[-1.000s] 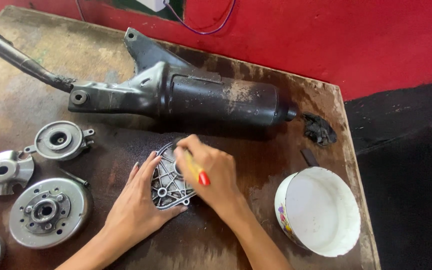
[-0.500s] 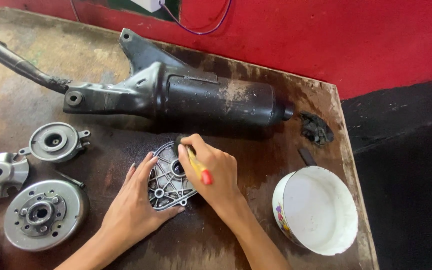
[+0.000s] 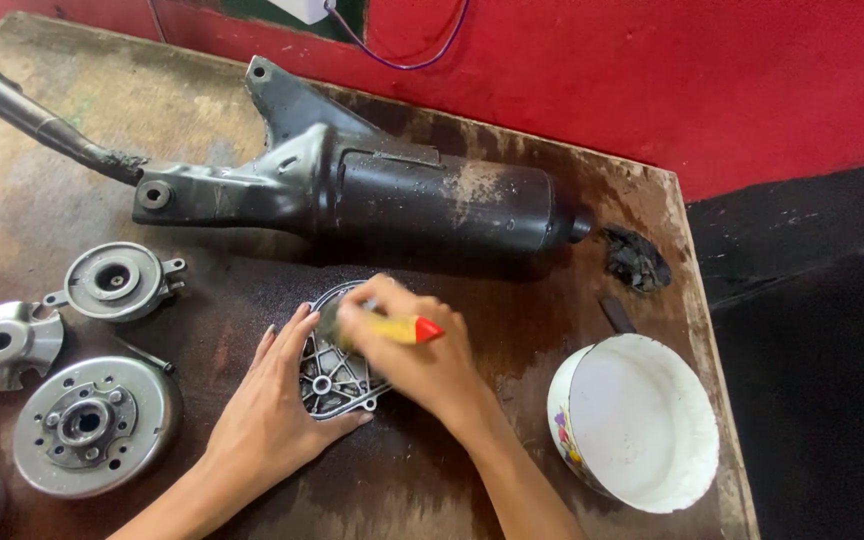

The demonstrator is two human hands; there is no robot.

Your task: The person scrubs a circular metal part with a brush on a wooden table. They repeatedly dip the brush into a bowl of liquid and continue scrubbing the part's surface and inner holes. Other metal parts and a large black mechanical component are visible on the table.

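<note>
Left hand (image 3: 272, 420) lies flat with fingers spread, pinning the small grey metal cover (image 3: 332, 365) mid-desk (image 3: 42, 130) so it can't slide, while the right hand (image 3: 417, 355), clamped on a yellow-and-red brush handle (image 3: 404, 328), works it, white bowl (image 3: 642, 425) at 3 o'clock.

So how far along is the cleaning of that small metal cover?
In hand: the left hand steadies the ribbed grey metal cover while the right hand works it with a yellow, red-tipped tool. How clean it is cannot be judged. Round grey metal parts lie untouched at left.
</note>
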